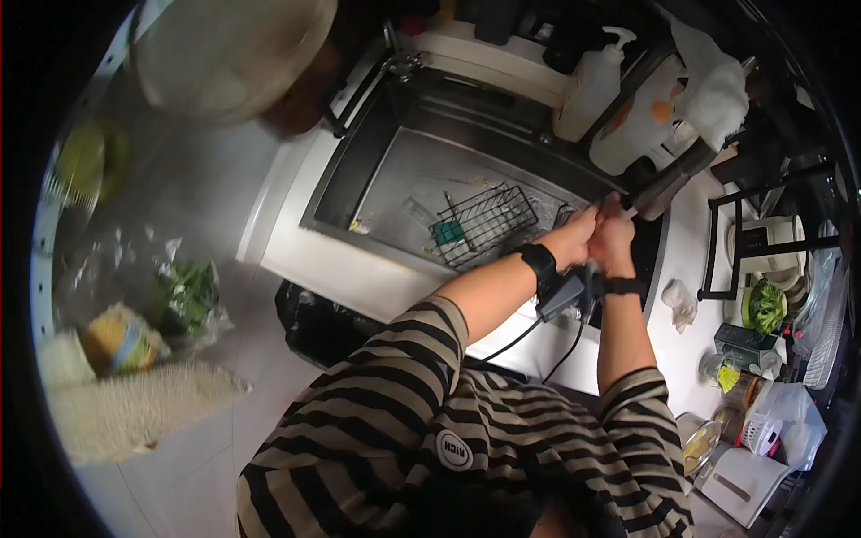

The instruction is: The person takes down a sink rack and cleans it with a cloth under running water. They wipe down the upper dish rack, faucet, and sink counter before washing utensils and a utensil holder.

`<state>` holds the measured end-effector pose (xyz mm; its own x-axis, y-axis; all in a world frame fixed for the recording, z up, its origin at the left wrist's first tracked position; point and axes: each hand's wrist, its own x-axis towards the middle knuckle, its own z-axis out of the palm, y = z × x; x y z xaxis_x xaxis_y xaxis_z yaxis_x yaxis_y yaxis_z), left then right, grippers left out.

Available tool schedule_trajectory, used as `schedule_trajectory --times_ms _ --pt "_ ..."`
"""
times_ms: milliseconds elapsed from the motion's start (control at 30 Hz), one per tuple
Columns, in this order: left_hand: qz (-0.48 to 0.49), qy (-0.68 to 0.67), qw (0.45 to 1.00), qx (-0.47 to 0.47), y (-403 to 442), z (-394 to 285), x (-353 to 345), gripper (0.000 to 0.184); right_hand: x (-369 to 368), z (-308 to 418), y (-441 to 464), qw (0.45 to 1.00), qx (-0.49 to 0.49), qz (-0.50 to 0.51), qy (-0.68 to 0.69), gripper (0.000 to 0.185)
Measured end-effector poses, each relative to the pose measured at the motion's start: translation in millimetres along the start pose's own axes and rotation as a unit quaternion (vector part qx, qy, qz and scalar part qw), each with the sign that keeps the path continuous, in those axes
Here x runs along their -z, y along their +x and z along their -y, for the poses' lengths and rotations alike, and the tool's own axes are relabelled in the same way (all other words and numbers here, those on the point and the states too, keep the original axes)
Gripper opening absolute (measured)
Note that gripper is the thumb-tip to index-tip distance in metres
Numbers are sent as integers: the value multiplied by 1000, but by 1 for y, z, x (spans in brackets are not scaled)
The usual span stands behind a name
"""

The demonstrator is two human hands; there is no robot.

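Observation:
My left hand (579, 235), with a black watch (539, 262) on its wrist, meets my right hand (613, 237) over the right end of the sink (359, 184). Both hands are closed and pressed together, and what lies between the fingers is hidden. A dark band (621, 285) circles my right wrist. Just beyond the fingertips is a dark, elongated brownish object (659, 195); I cannot tell whether I touch it. In the sink rests a black wire rack (491, 221) beside a green sponge-like piece (447, 232).
A pump bottle (587, 94) and a large white jug (632, 130) stand behind the sink. A black metal rack (717, 247), leafy greens (765, 305) and containers crowd the right counter. Below the sink hangs a black bag (314, 323); at left lie bagged greens (190, 296).

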<state>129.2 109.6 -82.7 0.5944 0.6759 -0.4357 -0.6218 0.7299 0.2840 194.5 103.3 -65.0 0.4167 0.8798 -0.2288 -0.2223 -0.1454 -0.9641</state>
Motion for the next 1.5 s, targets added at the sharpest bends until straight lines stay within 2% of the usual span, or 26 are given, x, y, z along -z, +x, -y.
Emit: schedule_trajectory --times_ms 33,67,133,167,200,233,267,300,333,367,400,467,533,600,633,800,867,900,1033,1133,1267,1333,1367,1400,1433,1500 --pt "1 31 998 49 -1 -6 -3 31 -2 7 -7 964 63 -69 -250 34" --pt "-5 31 996 81 -8 -18 -4 24 14 -6 3 899 233 17 -371 28" --pt "26 303 952 29 12 -49 36 19 32 -9 0 837 271 58 -472 24" --pt "-51 411 909 -52 36 -62 69 15 45 -13 1 862 216 81 -452 24" --pt "-154 665 698 -217 50 -82 103 13 60 -17 5 882 164 105 -429 25" --pt "-228 739 586 -242 60 -104 136 14 79 -27 10 898 154 114 -396 26" --pt "-212 815 501 -198 44 -130 148 18 99 -34 13 912 146 125 -361 26" --pt "-198 846 442 -222 38 -144 171 16 114 -35 13 924 65 122 -356 30" --pt "-210 890 389 -106 46 -158 191 19 123 -41 12 943 88 122 -297 17" --pt "-214 915 336 -68 54 -164 218 24 116 -23 -2 959 26 120 -255 18" --pt "-248 913 325 -10 78 -167 258 27 124 -21 -6 964 9 130 -232 19" --pt "-254 922 287 45 77 -170 267 28 129 -18 -13 960 37 111 -254 25" --pt "-216 943 254 18 81 -170 283 29 140 -18 -17 968 -26 105 -228 25" --pt "-179 943 259 104 88 -172 288 27 144 -24 -16 954 4 99 -284 24" --pt "-182 946 261 61 88 -173 289 27 140 -21 -19 962 -29 96 -255 23" --pt "-232 918 294 -134 74 -175 281 26 130 -43 -11 952 -27 122 -280 20" --pt "-229 917 312 -95 87 -176 295 26 117 -39 -12 951 -40 139 -272 17" --pt "-224 917 323 -72 101 -177 305 26 122 -47 -8 939 -7 155 -307 20" --pt "-157 946 283 25 107 -181 309 26 118 -54 -12 929 -4 154 -336 14" --pt "-169 936 304 -48 64 -202 253 25 115 -49 -14 929 15 156 -335 14" --pt "-157 875 396 -229 4 -219 169 27 94 -32 -17 961 20 135 -240 11" --pt "-55 827 463 -313 -26 -184 111 23 82 -26 -14 949 90 156 -259 14" --pt "-21 813 496 -304 -32 -156 85 21 77 -38 -6 949 126 147 -250 25" --pt "15 796 529 -293 -34 -125 64 20 53 -11 -21 974 54 153 -156 40" --pt "34 786 546 -289 -33 -97 53 18 46 -4 -18 964 54 178 -190 51" --pt "69 765 574 -285 -29 -50 38 16 31 23 -19 957 38 226 -180 36"
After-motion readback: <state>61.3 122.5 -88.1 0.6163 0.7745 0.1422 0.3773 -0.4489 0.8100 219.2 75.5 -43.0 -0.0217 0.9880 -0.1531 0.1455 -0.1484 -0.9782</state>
